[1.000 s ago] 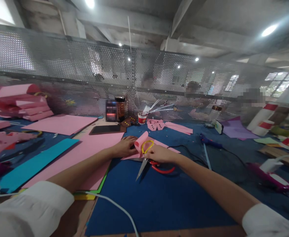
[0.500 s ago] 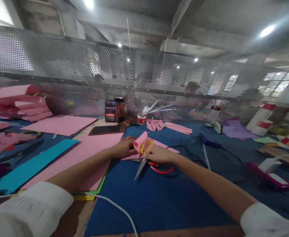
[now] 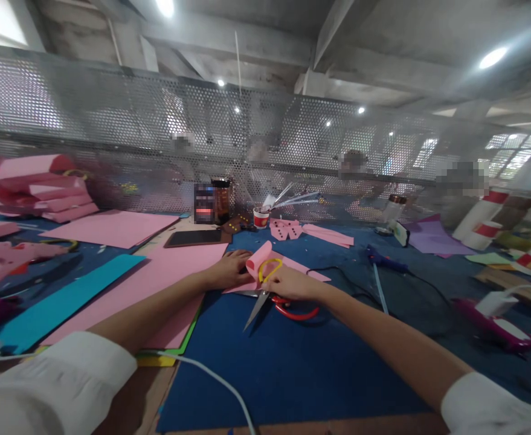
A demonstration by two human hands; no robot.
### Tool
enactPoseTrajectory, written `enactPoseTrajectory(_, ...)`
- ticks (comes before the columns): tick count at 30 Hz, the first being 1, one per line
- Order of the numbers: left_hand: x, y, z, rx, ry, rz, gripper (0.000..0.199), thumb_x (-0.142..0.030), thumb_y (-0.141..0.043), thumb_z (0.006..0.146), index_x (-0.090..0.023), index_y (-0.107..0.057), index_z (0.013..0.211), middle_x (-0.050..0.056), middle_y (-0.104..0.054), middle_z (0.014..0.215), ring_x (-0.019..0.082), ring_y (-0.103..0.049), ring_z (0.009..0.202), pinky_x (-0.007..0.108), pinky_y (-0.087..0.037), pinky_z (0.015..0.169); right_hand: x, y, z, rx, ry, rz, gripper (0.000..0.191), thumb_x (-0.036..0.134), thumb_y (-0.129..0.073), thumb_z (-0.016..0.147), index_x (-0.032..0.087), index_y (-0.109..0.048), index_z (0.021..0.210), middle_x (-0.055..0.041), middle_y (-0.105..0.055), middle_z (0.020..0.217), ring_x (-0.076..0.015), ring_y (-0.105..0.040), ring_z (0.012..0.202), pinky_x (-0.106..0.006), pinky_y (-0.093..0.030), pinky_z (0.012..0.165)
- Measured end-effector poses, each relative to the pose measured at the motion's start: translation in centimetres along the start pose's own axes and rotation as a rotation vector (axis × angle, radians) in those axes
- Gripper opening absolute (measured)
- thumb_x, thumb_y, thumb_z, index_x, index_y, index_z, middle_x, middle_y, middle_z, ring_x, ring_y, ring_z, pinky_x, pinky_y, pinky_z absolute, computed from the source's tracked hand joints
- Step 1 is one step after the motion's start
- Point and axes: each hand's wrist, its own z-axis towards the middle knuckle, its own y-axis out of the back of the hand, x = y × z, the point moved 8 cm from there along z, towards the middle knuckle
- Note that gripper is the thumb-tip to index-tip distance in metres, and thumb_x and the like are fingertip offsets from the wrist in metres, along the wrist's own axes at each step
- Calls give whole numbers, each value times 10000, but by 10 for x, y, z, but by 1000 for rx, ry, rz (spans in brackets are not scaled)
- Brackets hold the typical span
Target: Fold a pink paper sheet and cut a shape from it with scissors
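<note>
My right hand (image 3: 287, 283) is closed round yellow-handled scissors (image 3: 257, 309), their blades pointing down and toward me. Against its left side, a pink paper sheet (image 3: 260, 256) curls up from the blue mat (image 3: 229, 374). My left hand (image 3: 232, 270) grips the left part of that sheet near the mat, fingertips partly hidden. Beneath my right hand lie scissors with red handles (image 3: 299, 313), their blades mostly covered. Large pink sheets (image 3: 156, 290) lie under my left forearm, with green and yellow edges showing below.
A dark tablet-like slab (image 3: 193, 238) and a red-and-white cup of sticks (image 3: 261, 217) stand beyond my hands. To the right are a blue glue gun (image 3: 385, 261), its cord and a purple device (image 3: 496, 326). A white cable (image 3: 215, 377) crosses the near edge. Left lies a teal strip (image 3: 70, 302).
The scissors' tip has swung slightly left. Both hands and the pink paper stay almost where they were.
</note>
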Motion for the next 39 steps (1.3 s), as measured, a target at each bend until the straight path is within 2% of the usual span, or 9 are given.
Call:
enactPoseTrajectory(7,-3,0,0,17,8,3,363,-431,-528,892,-263,-622,1200,51,-583,1308,279,-464,1241,397,-345,1064,-2,-2,3,-31,-31,-26,368,348,-468,897,148,-599,617,11,-540,514,-88,-471,486,-207,-285,493)
enactPoseTrajectory(14,-2,-1,0,30,10,15,391,-428,-491,915,-260,-595,1253,62,-571,1319,287,-467,1231,406,-341,1063,7,1,-3,-24,-30,-52,354,310,-440,913,151,-646,672,13,-527,517,-96,-468,498,-210,-303,509)
enactPoseTrajectory(20,1,-2,0,38,28,10,386,-420,-515,899,-249,-611,1231,73,-572,1319,298,-464,1235,420,-351,1052,2,-1,1,-7,-29,-52,317,321,-479,888,153,-631,667,12,-538,535,-98,-465,509,-219,-285,505)
enactPoseTrajectory(27,2,-2,0,45,47,-14,393,-471,-517,891,-272,-631,1210,53,-588,1320,290,-468,1234,407,-356,1053,-2,-4,3,-3,-38,-18,364,369,-467,901,149,-624,657,14,-555,540,-92,-491,505,-217,-281,496)
enactPoseTrajectory(35,8,1,-3,113,55,-35,415,-400,-538,870,-221,-632,1232,69,-483,1447,295,-394,1340,398,-315,1108,0,-2,2,-8,-19,-74,361,364,-441,927,155,-699,785,15,-542,524,-102,-469,504,-223,-283,505)
enactPoseTrajectory(39,12,4,-5,114,52,-39,499,-386,-582,838,-235,-570,1313,61,-442,1484,299,-299,1402,418,-265,1138,-1,-2,6,-45,15,-143,383,343,-446,922,156,-676,680,8,-537,536,-104,-445,525,-236,-266,519)
